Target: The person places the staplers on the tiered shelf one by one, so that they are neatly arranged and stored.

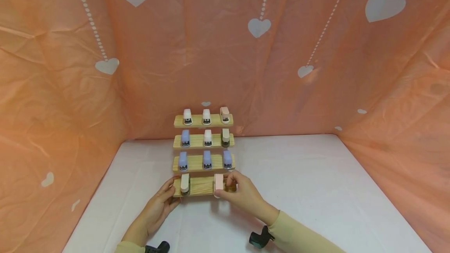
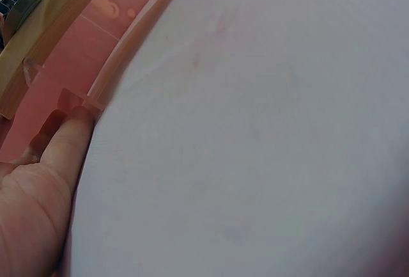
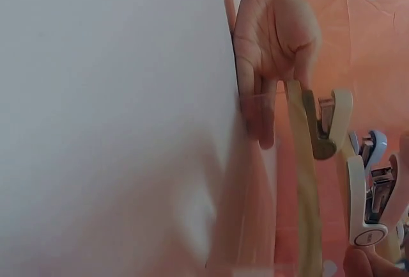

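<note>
A tiered display rack with wooden shelves (image 1: 202,186) on clear supports holds small staplers in rows. My left hand (image 1: 159,206) grips the left end of the lowest shelf, its thumb by the board and its fingers lower, at the clear support (image 2: 80,98). Near that end stands a cream stapler (image 1: 184,184) with a dark base. My right hand (image 1: 246,194) pinches a pink stapler (image 1: 219,182) with a white base. In the right wrist view this pink stapler (image 3: 377,194) is held off the lowest board (image 3: 303,181), with fingertips at its base.
Lilac staplers (image 1: 207,159) fill the third shelf. Above them stand a lilac, a white (image 1: 208,138) and a cream one; two white and one pink (image 1: 225,114) are on top. A white cloth (image 1: 299,179) covers the table, with an orange heart-patterned curtain (image 1: 218,57) behind it.
</note>
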The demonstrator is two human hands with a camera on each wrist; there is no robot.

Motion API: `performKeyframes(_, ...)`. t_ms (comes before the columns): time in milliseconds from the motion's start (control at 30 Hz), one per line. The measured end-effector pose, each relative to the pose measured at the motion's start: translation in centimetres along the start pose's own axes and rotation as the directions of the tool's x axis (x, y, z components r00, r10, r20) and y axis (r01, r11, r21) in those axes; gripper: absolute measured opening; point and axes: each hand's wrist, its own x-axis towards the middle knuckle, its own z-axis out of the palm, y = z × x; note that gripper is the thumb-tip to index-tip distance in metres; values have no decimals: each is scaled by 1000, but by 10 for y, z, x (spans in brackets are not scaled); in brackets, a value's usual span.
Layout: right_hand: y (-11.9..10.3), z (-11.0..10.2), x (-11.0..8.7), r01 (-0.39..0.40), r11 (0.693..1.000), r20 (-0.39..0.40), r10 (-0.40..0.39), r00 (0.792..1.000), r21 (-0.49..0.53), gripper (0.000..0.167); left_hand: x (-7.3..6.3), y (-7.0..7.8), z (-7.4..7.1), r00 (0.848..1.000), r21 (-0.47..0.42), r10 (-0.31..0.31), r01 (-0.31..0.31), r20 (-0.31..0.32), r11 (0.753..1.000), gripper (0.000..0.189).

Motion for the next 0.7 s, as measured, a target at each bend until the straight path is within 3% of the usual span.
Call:
performKeyframes(400, 2, 26, 20, 19, 1000, 20, -19, 1000, -1, 44, 2, -2, 4, 1000, 12, 4, -4, -13, 1000, 55)
performKeyframes(700, 4, 37, 26, 40, 998, -1, -40, 999, -47, 50, -2, 0, 4, 1000, 29, 8, -7, -25, 1000, 53)
